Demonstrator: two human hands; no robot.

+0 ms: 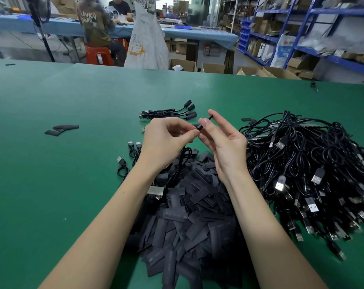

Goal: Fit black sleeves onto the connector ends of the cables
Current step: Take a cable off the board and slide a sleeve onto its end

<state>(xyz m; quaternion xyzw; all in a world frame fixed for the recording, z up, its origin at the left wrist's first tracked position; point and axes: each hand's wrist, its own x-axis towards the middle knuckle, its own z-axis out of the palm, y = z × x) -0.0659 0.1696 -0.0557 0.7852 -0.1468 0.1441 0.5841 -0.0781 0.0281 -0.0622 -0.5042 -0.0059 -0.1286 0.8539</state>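
Note:
My left hand (166, 140) and my right hand (222, 140) meet above the green table (52, 184). Between their fingertips sits a small black connector end (200, 127). The left thumb and forefinger pinch its near side. My right thumb and forefinger pinch a thin black piece (210, 117) that sticks up past them. The cable (182, 157) hangs down from my left hand over a heap of flat black sleeves (189, 215). A big tangle of black USB cables (306, 167) lies to the right. Several sleeved cables (172, 114) lie beyond my hands.
A few loose sleeves (62, 129) lie on the table's left side, and short cables (127, 157) lie beside my left wrist. Past the table's far edge stand cardboard boxes (183, 64), a white sack (147, 38), blue shelving (312, 34) and two seated people at another bench.

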